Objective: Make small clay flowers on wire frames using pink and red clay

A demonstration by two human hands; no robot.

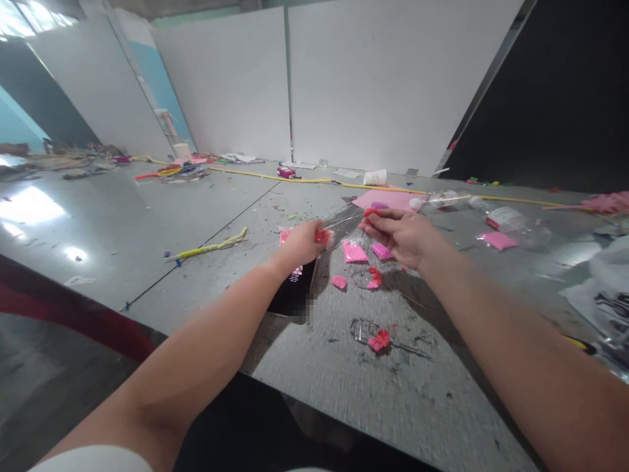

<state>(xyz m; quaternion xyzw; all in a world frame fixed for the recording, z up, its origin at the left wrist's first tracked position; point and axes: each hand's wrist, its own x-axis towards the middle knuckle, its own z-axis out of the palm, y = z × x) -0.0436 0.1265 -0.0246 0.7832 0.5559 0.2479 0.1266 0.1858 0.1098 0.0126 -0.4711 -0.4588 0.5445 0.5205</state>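
Our left hand point(303, 242) clasping red putty-like material point(323, 236), our right hand point(397, 235) pinching a small red piece point(372, 213) at two o'clock from it.

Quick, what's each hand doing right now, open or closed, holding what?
Left hand: closed on red lump.
Right hand: closed, pinching small red piece.

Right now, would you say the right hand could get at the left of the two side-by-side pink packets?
Probably yes: the left pink packet lies close by with nothing on top, though the right hand pinches a red piece it may need to put down first.
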